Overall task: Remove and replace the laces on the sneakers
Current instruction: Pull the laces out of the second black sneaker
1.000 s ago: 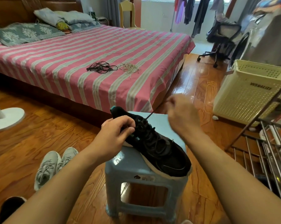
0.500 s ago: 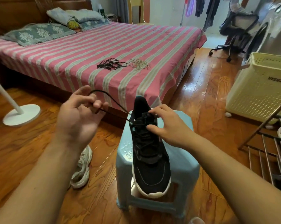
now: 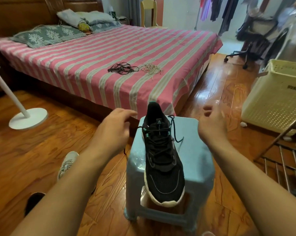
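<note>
A black sneaker [image 3: 162, 160] with a white sole stands on a light blue plastic stool [image 3: 198, 167], toe toward me. Its black lace is loose at the top: one end lies on the stool seat to the right [image 3: 178, 138], the other dangles off the stool's left side below my wrist. My left hand [image 3: 113, 130] hovers just left of the shoe's collar, fingers stretched forward, holding nothing. My right hand [image 3: 212, 123] is raised to the right of the shoe, blurred, fingers relaxed and empty. A bundle of black laces [image 3: 122, 68] and a bundle of beige laces [image 3: 150, 68] lie on the bed.
The pink striped bed [image 3: 92, 62] stands behind the stool. A grey-white sneaker [image 3: 67, 164] and a dark shoe [image 3: 34, 201] lie on the wooden floor at left. A white fan base [image 3: 28, 118] is further left; a cream laundry basket [image 3: 276, 99] and metal rack [image 3: 288, 159] are at right.
My left hand has let go of the lace end it was pulling, and my right hand has lifted off the shoe's collar. Both lace ends now hang free.
</note>
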